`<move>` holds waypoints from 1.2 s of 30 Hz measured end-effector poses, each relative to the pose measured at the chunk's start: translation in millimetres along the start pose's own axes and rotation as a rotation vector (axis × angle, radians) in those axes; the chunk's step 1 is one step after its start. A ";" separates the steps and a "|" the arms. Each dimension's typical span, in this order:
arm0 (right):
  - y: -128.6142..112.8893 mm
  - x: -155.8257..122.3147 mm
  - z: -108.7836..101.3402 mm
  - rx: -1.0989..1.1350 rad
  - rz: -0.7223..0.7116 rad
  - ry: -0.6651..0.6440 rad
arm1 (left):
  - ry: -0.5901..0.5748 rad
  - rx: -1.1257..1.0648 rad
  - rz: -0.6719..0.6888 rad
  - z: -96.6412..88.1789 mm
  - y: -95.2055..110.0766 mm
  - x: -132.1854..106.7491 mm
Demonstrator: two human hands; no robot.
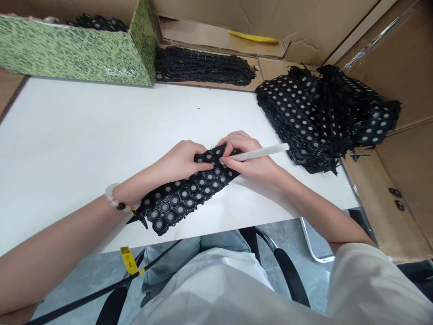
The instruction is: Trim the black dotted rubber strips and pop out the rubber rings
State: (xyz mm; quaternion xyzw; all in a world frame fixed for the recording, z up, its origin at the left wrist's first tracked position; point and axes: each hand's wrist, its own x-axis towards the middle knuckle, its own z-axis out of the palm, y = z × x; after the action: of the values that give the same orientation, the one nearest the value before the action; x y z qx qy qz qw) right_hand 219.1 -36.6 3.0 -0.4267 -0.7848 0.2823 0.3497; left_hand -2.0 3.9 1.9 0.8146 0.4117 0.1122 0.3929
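Observation:
A black rubber-like sheet with rows of round raised rings and pale grey centres lies slantwise near the front of the white table. My left hand grips its far edge, thumb on top and fingers partly hidden. In my right hand is a slim white pen-like stick, its tip end down among the rings at the sheet's upper right. The fingers of that hand pinch the stick and also rest over the sheet's end. The exact tip is hard to make out.
A messy pile of similar black sheets stands at the right. Behind lies a neat black stack on cardboard, beside a green patterned box holding black pieces. A yellow strip lies at the back. Two small black rings are at far right.

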 end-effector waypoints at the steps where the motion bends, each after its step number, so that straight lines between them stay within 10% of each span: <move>1: 0.6 0.1 -0.1 0.000 0.003 -0.001 | 0.003 -0.004 0.005 -0.2 -0.8 0.6; 13: 9.7 -1.5 15.1 -0.144 -0.096 0.111 | 0.041 -0.217 -0.039 1.1 -7.5 2.6; 26: -2.0 -1.9 10.1 -0.205 -0.222 0.123 | -0.008 0.097 -0.122 0.5 13.8 -3.0; 36: 5.9 -0.1 -0.9 -0.134 -0.101 0.102 | 0.006 -0.041 -0.113 -5.7 5.7 -3.1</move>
State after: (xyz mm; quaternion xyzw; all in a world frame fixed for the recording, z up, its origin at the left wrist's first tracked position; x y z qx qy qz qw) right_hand 222.6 -33.7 -0.8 -0.4228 -0.8036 0.1894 0.3736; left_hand -3.5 2.6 10.3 0.7815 0.4560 0.1005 0.4138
